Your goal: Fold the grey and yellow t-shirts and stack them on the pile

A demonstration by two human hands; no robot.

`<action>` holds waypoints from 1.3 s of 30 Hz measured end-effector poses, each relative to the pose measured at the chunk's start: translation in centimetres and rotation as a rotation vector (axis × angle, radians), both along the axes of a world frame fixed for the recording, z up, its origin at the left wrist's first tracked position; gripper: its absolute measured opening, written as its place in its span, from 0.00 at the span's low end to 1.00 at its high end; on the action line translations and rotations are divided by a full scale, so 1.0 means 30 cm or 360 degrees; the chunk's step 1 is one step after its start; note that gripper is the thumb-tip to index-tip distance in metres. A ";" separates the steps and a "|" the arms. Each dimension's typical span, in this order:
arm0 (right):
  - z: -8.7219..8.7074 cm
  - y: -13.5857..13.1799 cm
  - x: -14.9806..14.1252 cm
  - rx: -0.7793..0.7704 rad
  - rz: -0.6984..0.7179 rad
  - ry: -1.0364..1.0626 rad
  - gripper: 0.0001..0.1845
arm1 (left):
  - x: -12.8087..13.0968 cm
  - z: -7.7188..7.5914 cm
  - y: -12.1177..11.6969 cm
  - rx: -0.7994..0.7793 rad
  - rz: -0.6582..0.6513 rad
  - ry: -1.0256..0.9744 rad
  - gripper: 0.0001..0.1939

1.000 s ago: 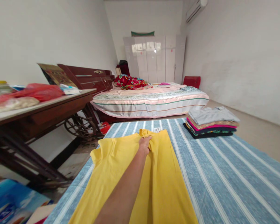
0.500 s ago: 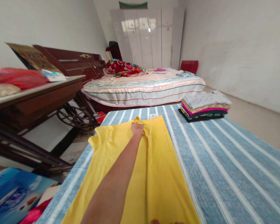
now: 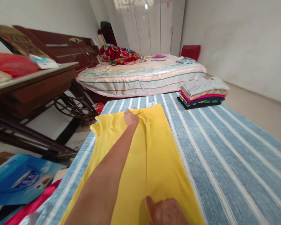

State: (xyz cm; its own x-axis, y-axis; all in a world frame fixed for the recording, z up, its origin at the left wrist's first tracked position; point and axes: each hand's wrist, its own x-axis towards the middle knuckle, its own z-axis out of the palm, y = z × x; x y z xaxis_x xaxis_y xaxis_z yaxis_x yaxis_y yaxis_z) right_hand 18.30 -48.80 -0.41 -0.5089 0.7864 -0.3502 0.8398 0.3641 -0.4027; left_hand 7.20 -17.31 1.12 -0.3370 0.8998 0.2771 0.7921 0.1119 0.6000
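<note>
A yellow shirt [image 3: 133,162] lies along the blue-and-white striped bedsheet [image 3: 210,156], its right side folded inward over the middle. My left hand [image 3: 131,118] is closed on the fabric at the far end, where the cloth bunches; its fingertips are partly hidden. Near the bottom edge of the view, my right hand [image 3: 167,211] has curled fingers gripping the folded edge at the near end. Part of that hand falls outside the picture. The left forearm covers some of the shirt's left half.
A stack of folded clothes [image 3: 202,92] sits at the right, far end of the striped sheet. Beyond stands a larger bed [image 3: 140,78] with a red floral quilt [image 3: 119,54]. To the left are a sewing-machine table [image 3: 32,79] and a blue box [image 3: 23,181].
My left hand has shifted slightly left along the shirt's far end. My right hand has come further into view at the near end. The camera has tilted down.
</note>
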 end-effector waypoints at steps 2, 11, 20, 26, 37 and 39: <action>0.021 -0.003 -0.002 -0.0135 0.0146 -0.0022 0.20 | 0.025 0.005 -0.050 -0.0010 -0.0266 0.0082 0.20; 0.095 -0.078 0.130 0.0029 -0.0052 0.0499 0.06 | 0.053 -0.030 -0.457 -0.0195 -0.1036 0.0116 0.12; -0.015 -0.088 0.440 0.0349 -0.0932 0.0207 0.18 | -0.055 0.019 -0.852 -0.0767 -0.0643 -0.0632 0.08; -0.064 -0.093 0.488 0.0299 -0.0985 0.0137 0.18 | -0.050 0.098 -1.006 -0.1130 -0.0408 -0.1411 0.22; 0.002 -0.088 0.447 0.0239 -0.0844 0.0106 0.11 | -0.019 0.069 -1.017 -0.1356 -0.0475 -0.1363 0.15; 0.004 -0.112 0.444 0.0361 -0.0836 0.0107 0.13 | -0.018 0.059 -1.020 -0.1424 -0.0526 -0.1302 0.13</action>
State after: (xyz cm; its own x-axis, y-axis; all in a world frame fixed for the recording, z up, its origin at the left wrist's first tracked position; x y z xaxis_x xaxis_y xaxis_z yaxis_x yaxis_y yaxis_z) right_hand 31.62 -52.16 -0.28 -0.0448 0.9913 -0.1240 0.9065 -0.0118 -0.4220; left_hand 6.67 -47.91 2.90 0.1553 0.7384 -0.6562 0.2925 0.6002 0.7445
